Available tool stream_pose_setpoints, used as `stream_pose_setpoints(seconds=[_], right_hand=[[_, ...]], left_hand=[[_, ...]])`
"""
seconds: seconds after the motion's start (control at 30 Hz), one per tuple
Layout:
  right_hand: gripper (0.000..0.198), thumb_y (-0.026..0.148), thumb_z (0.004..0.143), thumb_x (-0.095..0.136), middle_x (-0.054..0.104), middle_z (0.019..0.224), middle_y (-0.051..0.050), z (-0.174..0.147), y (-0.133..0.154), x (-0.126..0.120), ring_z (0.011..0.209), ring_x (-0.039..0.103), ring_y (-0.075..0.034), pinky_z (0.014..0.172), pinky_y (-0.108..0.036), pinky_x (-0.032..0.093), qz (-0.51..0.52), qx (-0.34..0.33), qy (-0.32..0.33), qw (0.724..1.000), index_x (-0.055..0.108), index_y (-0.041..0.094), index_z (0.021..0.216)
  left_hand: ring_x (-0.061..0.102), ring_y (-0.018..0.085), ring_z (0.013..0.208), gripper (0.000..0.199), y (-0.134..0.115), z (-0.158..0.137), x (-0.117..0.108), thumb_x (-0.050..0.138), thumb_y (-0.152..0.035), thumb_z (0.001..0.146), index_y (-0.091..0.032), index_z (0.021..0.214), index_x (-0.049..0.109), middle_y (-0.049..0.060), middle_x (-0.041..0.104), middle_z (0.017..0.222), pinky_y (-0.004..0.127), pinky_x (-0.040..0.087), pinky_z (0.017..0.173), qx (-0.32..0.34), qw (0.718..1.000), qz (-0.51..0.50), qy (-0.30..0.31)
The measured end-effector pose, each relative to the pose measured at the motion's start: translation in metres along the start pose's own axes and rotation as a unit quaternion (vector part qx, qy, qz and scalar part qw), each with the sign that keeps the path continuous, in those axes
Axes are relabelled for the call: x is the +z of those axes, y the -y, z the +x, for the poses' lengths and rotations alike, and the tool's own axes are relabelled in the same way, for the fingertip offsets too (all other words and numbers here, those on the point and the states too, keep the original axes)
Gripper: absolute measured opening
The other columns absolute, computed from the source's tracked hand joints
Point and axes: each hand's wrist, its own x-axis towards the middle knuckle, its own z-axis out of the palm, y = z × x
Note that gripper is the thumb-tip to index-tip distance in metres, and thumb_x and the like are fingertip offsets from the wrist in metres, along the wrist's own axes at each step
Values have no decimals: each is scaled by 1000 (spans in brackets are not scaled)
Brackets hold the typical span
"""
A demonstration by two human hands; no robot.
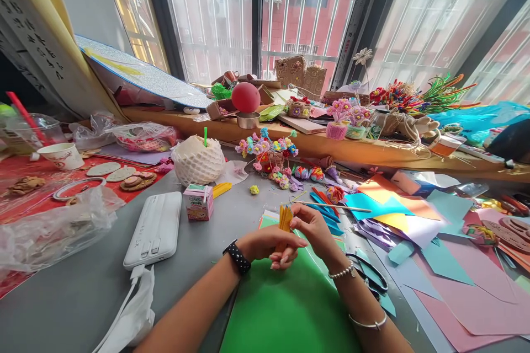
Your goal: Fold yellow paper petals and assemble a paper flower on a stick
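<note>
My left hand (pixel 271 242), with a dotted black band at the wrist, is closed round the lower part of a bundle of yellow folded paper (pixel 285 217). The paper stands upright, its pointed tips showing above the fingers. Thumb and fingers of my right hand (pixel 313 225) pinch the bundle's right side near the top. Both hands are over a shiny green sheet (pixel 290 303). Just behind the right hand lie blue folded paper strips (pixel 327 215) and a thin wooden stick (pixel 339 207). More yellow strips (pixel 222 190) are by a small pink drink carton (pixel 199 202).
Black-handled scissors (pixel 368 276) lie beside my right forearm, near scattered coloured paper (pixel 455 287). A white power bank (pixel 153 229) with a cable is on the left. A netted coconut (pixel 197 160) and a flower basket (pixel 271 160) stand behind. A wooden ledge (pixel 306 143) runs below the windows.
</note>
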Motion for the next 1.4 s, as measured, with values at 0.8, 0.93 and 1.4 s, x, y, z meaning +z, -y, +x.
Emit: stream_pose_setpoints(seconds=[0.8, 0.93, 1.4], right_hand=[[20, 36, 69, 57, 58, 74, -2, 2, -14, -12, 70, 52, -14, 69, -28, 42, 25, -32, -144, 989, 57, 17, 77], [22, 37, 68, 57, 57, 71, -1, 3, -14, -11, 65, 51, -12, 65, -27, 42, 7, -29, -185, 982, 58, 16, 76], [18, 37, 69, 56, 59, 77, -6, -57, -5, -58, 75, 54, -22, 63, -34, 42, -577, -10, -106, 810, 61, 20, 74]], left_hand=[[34, 4, 39, 34, -4, 2, -12, 53, -45, 68, -15, 80, 42, -7, 42, 51, 17, 26, 39, 188, 922, 168, -295], [32, 5, 42, 31, -4, 0, -10, 43, -44, 75, -15, 84, 47, -7, 37, 52, 18, 26, 42, 206, 873, 282, -339], [38, 10, 54, 27, -6, -9, -26, 37, -41, 78, -16, 74, 45, -4, 43, 58, 21, 28, 52, 185, 795, 425, -392]])
